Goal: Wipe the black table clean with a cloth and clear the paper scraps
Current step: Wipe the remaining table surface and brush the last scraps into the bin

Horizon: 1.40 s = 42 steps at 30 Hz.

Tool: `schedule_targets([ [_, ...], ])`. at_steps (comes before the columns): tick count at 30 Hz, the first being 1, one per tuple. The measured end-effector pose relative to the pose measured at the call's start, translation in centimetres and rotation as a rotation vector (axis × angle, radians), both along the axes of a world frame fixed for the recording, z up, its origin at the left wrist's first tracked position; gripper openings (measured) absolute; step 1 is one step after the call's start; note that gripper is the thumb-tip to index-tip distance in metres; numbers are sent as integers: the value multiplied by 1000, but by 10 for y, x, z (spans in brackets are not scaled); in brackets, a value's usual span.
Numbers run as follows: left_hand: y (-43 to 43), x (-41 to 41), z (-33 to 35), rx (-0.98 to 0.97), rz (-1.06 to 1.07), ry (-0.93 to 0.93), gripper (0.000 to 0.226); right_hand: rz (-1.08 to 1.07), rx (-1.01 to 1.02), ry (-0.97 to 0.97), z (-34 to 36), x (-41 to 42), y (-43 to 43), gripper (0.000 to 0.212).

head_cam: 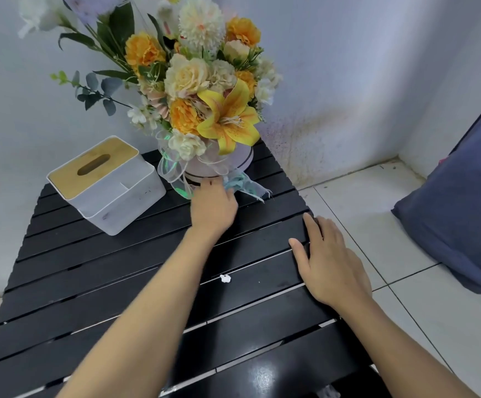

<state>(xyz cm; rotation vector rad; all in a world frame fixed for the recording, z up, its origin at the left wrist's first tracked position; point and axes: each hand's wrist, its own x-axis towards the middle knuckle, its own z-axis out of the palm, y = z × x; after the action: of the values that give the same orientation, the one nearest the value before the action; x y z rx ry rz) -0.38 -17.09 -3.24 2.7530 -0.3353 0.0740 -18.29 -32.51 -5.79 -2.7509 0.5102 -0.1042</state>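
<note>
One paper scrap point(225, 278) between both forearms, cloth point(233, 183) under left hand point(213, 206)

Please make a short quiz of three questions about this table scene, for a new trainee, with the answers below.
1. True or false: the left hand presses a light blue cloth on the black table right at the foot of the flower box.
2. Where does the right hand rest?
A. On the tissue box
B. Flat on the table's right edge
C. On the blue cushion
3. Fill in: a small white paper scrap lies on the slats between the two ____.

Key
1. True.
2. B.
3. Forearms (it lies near the right hand, untouched).
</note>
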Motion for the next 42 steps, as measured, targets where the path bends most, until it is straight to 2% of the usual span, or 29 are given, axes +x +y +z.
schedule_targets([
  [2, -4, -5, -4, -120, -82, 32, 37, 3, 10, 1, 1, -1, 1, 63],
  [5, 7, 3, 16, -478, -137, 350, 19, -3, 35, -4, 4, -1, 2, 62],
  [7, 16, 12, 28, -542, -50, 279, 19, -2, 45, -9, 5, -1, 2, 62],
  [9, 18, 17, 28, -404, 20, 132, 26, 2, 44, -9, 5, -1, 2, 62],
  [11, 10, 14, 18, -176, 19, 92, 31, 3, 50, -6, 5, 0, 3, 62],
  [13, -7, 6, 3, -46, 32, 54, 38, -6, 60, -8, 4, 1, 3, 61],
  [15, -27, -5, -5, -69, 8, 33, 41, -15, 67, -17, 3, 2, 4, 61],
  [18, -51, -18, -4, -97, -139, 68, 41, -15, 66, -18, 1, 2, 3, 62],
  [21, -37, -16, 8, 76, -178, 35, 40, -7, 53, -20, 0, 0, 1, 62],
  [26, 46, -20, 5, 211, 164, -46, 40, -10, 38, -16, 0, 1, 1, 62],
  [29, 49, -22, 2, 201, 243, -13, 44, -10, 29, -3, 1, 1, 3, 62],
  [32, 19, -14, 3, 200, 178, -17, 48, -17, 26, -9, 2, 2, 2, 62],
  [37, -46, -4, 1, 120, -31, 28, 39, -2, 31, -9, 3, 0, 2, 62],
  [40, -39, 6, 12, 221, -151, 55, 40, 5, 46, -6, 2, 0, 0, 63],
  [42, -15, 9, 23, 320, -158, 68, 38, 8, 51, -14, 1, 0, -1, 63],
])
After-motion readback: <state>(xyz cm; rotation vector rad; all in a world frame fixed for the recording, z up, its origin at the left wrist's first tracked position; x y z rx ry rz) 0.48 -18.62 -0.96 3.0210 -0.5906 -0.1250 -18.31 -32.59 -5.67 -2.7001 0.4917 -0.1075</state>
